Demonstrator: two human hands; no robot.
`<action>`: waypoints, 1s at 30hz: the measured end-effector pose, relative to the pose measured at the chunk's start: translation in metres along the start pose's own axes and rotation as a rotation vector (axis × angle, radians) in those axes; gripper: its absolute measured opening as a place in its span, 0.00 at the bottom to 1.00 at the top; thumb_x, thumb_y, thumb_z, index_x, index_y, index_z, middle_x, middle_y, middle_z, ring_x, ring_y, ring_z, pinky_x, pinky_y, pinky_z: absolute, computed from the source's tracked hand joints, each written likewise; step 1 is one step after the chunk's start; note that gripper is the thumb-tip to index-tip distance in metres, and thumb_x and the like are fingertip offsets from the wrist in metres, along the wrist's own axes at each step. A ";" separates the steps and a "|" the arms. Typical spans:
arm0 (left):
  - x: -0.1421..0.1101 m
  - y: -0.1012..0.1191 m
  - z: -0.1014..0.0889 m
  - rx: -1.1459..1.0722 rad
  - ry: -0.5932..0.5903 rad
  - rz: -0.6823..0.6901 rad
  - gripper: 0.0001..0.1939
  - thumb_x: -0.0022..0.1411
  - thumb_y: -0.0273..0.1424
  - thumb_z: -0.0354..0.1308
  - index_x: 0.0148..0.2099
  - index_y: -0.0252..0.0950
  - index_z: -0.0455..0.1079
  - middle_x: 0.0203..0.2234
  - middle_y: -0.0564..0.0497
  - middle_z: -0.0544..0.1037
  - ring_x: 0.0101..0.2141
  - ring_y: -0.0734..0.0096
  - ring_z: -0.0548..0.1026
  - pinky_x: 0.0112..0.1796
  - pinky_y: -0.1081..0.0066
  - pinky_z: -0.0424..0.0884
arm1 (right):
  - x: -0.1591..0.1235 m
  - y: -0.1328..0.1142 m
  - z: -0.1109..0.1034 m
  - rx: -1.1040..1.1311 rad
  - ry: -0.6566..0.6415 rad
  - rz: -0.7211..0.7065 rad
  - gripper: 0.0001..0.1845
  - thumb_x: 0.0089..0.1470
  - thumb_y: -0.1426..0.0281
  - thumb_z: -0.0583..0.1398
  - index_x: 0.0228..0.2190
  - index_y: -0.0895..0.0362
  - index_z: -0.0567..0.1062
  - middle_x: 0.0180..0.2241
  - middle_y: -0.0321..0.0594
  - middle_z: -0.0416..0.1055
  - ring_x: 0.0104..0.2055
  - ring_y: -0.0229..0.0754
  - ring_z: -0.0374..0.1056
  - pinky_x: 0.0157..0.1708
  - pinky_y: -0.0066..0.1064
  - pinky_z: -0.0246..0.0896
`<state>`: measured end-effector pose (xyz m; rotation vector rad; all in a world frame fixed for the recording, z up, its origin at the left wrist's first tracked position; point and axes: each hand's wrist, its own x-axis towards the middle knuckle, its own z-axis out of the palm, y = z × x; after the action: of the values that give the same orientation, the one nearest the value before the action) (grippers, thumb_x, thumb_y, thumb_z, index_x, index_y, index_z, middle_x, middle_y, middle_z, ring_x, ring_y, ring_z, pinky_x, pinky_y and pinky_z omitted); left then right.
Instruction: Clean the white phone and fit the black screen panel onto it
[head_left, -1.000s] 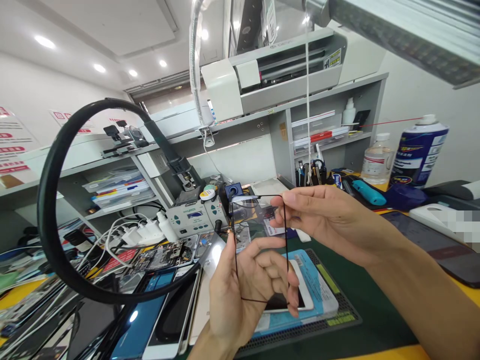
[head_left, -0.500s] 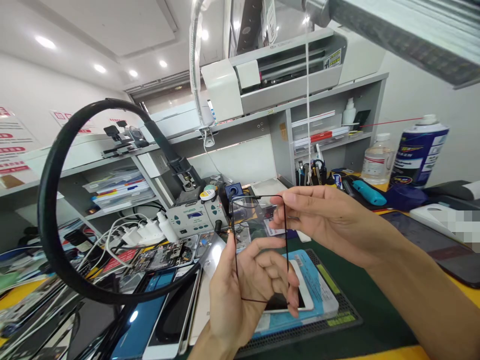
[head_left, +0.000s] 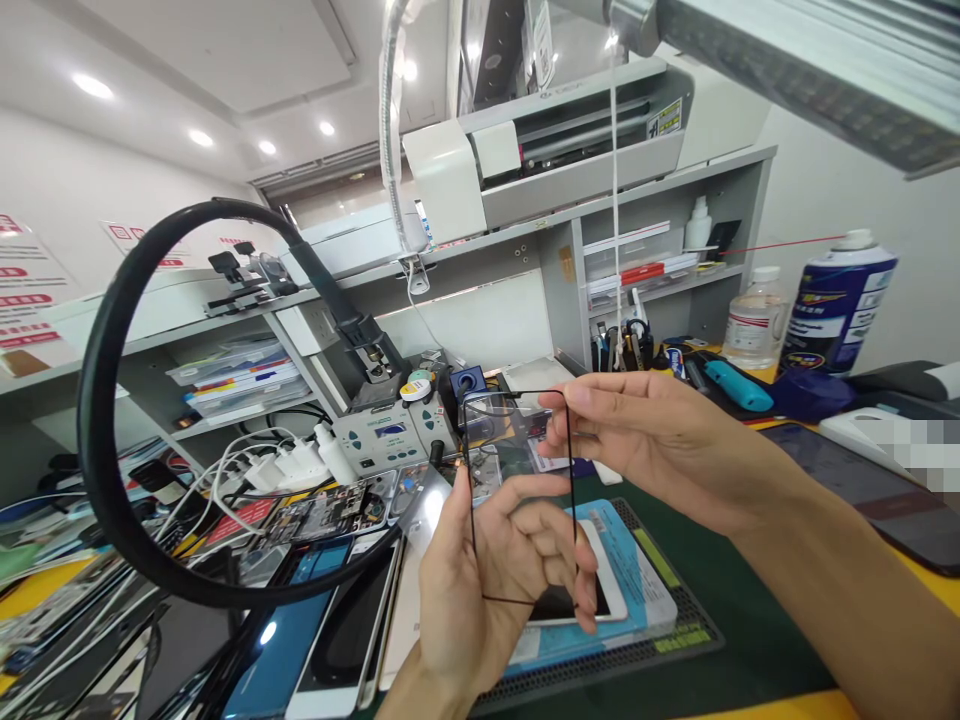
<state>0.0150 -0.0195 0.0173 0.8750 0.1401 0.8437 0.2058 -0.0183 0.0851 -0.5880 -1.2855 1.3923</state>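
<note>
A clear phone screen protector with a thin black border (head_left: 573, 470) is held upright before me. My left hand (head_left: 487, 580) grips it by its two long sides, thumb on the left edge and fingertips round the right; the palm shows through the pane. With thumb and fingers, my right hand (head_left: 637, 430) pinches its upper right corner. Below and behind lies a white phone (head_left: 611, 575) with a dark screen, partly hidden by my left fingers. That phone rests on a pale blue box (head_left: 649, 590), which sits on a black mat with a grid pattern (head_left: 697, 640).
Several phones, such as a blue one (head_left: 289, 620), crowd the left side. A thick black hose (head_left: 97, 400) loops up from a rework station (head_left: 390, 440). At right stand a spray can (head_left: 836, 310) and a clear bottle (head_left: 754, 320); a metal lamp (head_left: 817, 80) hangs overhead.
</note>
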 end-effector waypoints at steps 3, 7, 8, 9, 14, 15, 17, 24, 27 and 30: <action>0.000 0.000 0.000 0.000 0.003 0.002 0.43 0.74 0.57 0.32 0.53 0.24 0.75 0.31 0.38 0.79 0.28 0.58 0.80 0.28 0.65 0.76 | 0.001 0.000 0.000 0.001 -0.003 0.004 0.14 0.60 0.60 0.69 0.36 0.59 0.85 0.34 0.40 0.75 0.40 0.38 0.69 0.45 0.31 0.67; 0.000 0.000 0.000 0.000 -0.001 -0.002 0.44 0.74 0.57 0.32 0.53 0.24 0.75 0.31 0.38 0.79 0.28 0.59 0.80 0.28 0.65 0.76 | 0.000 0.000 0.000 0.003 -0.004 0.004 0.13 0.60 0.61 0.69 0.35 0.59 0.85 0.33 0.39 0.73 0.39 0.37 0.69 0.44 0.30 0.67; 0.000 0.000 0.000 0.000 0.000 -0.003 0.44 0.74 0.56 0.32 0.53 0.24 0.75 0.31 0.38 0.79 0.28 0.59 0.80 0.28 0.65 0.76 | 0.000 0.000 0.000 0.011 0.000 0.005 0.13 0.60 0.61 0.69 0.33 0.59 0.85 0.32 0.38 0.73 0.38 0.37 0.69 0.44 0.30 0.67; 0.000 -0.001 0.000 0.000 0.002 -0.003 0.44 0.74 0.56 0.31 0.53 0.24 0.75 0.31 0.38 0.79 0.28 0.58 0.80 0.28 0.65 0.76 | 0.000 -0.001 0.000 0.021 0.006 0.006 0.12 0.59 0.61 0.70 0.31 0.58 0.84 0.32 0.38 0.72 0.38 0.36 0.68 0.43 0.30 0.67; 0.000 -0.001 0.001 -0.001 0.005 -0.003 0.43 0.74 0.56 0.31 0.53 0.24 0.75 0.31 0.38 0.79 0.28 0.58 0.80 0.28 0.64 0.76 | 0.000 -0.002 0.002 0.024 0.027 0.019 0.12 0.57 0.62 0.71 0.29 0.59 0.83 0.32 0.38 0.71 0.36 0.36 0.66 0.42 0.29 0.67; 0.000 0.000 0.001 0.000 0.004 -0.002 0.43 0.74 0.56 0.32 0.53 0.24 0.75 0.31 0.38 0.79 0.28 0.58 0.80 0.28 0.64 0.75 | 0.001 -0.002 0.001 0.021 0.034 0.023 0.12 0.57 0.62 0.71 0.30 0.59 0.83 0.32 0.38 0.71 0.37 0.36 0.66 0.42 0.30 0.68; 0.000 0.001 0.001 -0.001 0.002 0.000 0.43 0.74 0.56 0.32 0.53 0.24 0.75 0.31 0.38 0.79 0.28 0.58 0.80 0.28 0.65 0.75 | 0.001 -0.001 0.000 0.034 0.068 0.024 0.08 0.57 0.65 0.70 0.32 0.58 0.84 0.33 0.39 0.73 0.37 0.38 0.68 0.44 0.33 0.69; 0.000 0.004 0.001 -0.011 -0.002 0.012 0.43 0.74 0.56 0.32 0.53 0.25 0.75 0.31 0.38 0.79 0.29 0.58 0.79 0.29 0.64 0.75 | 0.000 0.001 -0.005 0.026 0.135 0.003 0.20 0.48 0.73 0.72 0.45 0.53 0.85 0.40 0.43 0.80 0.48 0.43 0.73 0.48 0.32 0.69; -0.001 0.003 0.001 -0.007 0.001 0.022 0.42 0.74 0.56 0.32 0.53 0.25 0.75 0.32 0.38 0.79 0.29 0.58 0.79 0.29 0.64 0.75 | 0.000 0.002 -0.005 -0.018 0.144 0.010 0.20 0.49 0.70 0.74 0.46 0.51 0.85 0.43 0.41 0.80 0.49 0.42 0.73 0.49 0.32 0.69; -0.002 0.004 0.002 -0.006 0.004 0.030 0.42 0.74 0.56 0.32 0.53 0.26 0.75 0.32 0.38 0.79 0.29 0.58 0.79 0.29 0.64 0.75 | 0.002 0.003 -0.003 -0.033 0.177 -0.001 0.15 0.49 0.64 0.76 0.40 0.54 0.86 0.36 0.39 0.79 0.38 0.37 0.73 0.44 0.31 0.70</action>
<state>0.0120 -0.0208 0.0206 0.8718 0.1278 0.8732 0.2072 -0.0146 0.0823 -0.7159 -1.1685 1.2900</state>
